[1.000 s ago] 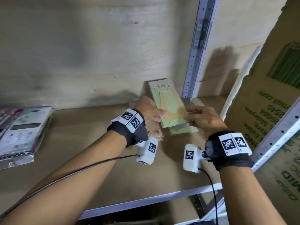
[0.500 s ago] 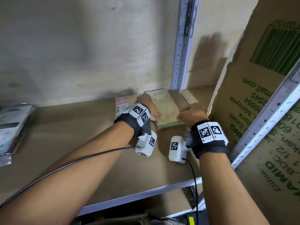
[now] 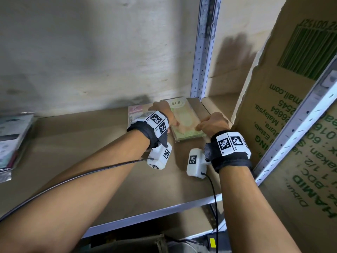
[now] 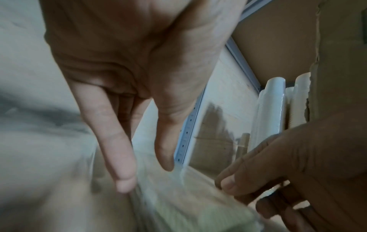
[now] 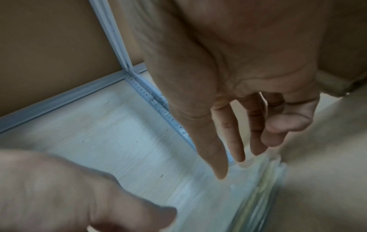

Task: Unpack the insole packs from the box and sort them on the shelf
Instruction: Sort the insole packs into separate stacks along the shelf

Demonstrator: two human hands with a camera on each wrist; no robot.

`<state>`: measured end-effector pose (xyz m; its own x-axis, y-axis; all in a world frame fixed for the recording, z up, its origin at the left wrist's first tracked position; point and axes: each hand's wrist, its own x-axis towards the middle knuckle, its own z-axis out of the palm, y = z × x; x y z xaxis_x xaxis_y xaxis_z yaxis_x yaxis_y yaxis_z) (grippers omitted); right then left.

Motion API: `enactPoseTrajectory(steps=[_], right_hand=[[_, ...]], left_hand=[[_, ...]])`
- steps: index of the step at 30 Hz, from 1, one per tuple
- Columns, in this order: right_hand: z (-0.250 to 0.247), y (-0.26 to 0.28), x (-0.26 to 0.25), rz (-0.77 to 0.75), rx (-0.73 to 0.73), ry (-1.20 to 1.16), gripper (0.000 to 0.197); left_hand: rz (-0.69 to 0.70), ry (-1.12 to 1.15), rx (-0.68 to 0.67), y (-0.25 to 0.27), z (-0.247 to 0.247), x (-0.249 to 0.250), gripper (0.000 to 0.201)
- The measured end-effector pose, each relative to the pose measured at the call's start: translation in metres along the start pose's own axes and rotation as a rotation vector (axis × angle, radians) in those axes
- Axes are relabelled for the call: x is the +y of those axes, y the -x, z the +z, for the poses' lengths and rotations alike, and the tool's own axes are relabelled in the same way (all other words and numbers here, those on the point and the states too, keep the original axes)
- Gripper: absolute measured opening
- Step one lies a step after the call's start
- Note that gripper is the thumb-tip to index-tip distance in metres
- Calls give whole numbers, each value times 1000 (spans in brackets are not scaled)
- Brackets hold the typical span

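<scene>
A stack of green insole packs (image 3: 184, 123) lies flat on the shelf board (image 3: 91, 152), near the back wall beside the upright post. A pink pack (image 3: 134, 111) lies just left of it, partly hidden by my left wrist. My left hand (image 3: 166, 115) is at the stack's left edge. In the left wrist view the left hand (image 4: 146, 175) has straight fingers against the side of the stack (image 4: 178, 204) and the thumb on top. My right hand (image 3: 206, 123) touches the right edge. In the right wrist view the right hand (image 5: 230, 166) reaches down to the stack (image 5: 248, 196) with straight fingers.
A large printed cardboard box (image 3: 291, 106) stands at the right, close to my right wrist. A grey perforated post (image 3: 202, 52) rises behind the stack. More packs (image 3: 12, 139) lie at the shelf's far left. Bare board lies between them and the stack.
The green packs went from held up and tilted to lying flat by the post. Both hands moved forward with them and now rest at the stack's two sides.
</scene>
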<state>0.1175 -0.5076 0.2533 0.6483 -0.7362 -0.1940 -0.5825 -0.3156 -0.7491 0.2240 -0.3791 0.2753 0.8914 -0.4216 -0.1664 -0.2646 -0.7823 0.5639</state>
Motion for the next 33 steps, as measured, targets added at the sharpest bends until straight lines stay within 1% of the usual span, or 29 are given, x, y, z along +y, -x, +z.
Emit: enactPoseTrajectory(steps=[2,4,6,7,9,12,13,17,21,23,26,29,31,33], right_hand=[[0,2,-4,-27,9,7,38],[1,6,-11,-86,36,1,30],[3,12,-21,-175,36,-29,21],[5,17,-27,-226,19,-37,15],[11,31,-40,-322,-38,-37,6],[30,58,-59,-388,-145,-100,4],[38,70,-66,-405,-180,-129,3],[79,115,-95,-489,-329,-141,13],[130,150,-125,-538,-521,-115,16],[159,163,-141,-539,-610,-70,14],[210,181,-169,-505,-699,-17,11],[261,199,-195,-406,-765,-13,4],[290,208,-210,-326,-769,-36,15],[312,215,-226,-295,-753,-37,29]], left_hand=[[-13,-26,4,3,-14,1,49],[-8,-11,58,8,-37,-3,51],[22,85,145,15,-66,-20,53],[32,146,180,21,-81,-34,49],[45,296,245,37,-107,-71,35],[-13,497,377,63,-134,-135,25],[-40,533,404,72,-141,-157,24],[-127,615,471,109,-160,-238,19],[-187,644,535,139,-181,-295,18],[-213,645,570,151,-198,-314,17],[-234,647,597,172,-225,-347,14],[-259,634,609,189,-244,-377,11],[-272,650,615,195,-252,-390,12],[-272,670,610,196,-255,-398,14]])
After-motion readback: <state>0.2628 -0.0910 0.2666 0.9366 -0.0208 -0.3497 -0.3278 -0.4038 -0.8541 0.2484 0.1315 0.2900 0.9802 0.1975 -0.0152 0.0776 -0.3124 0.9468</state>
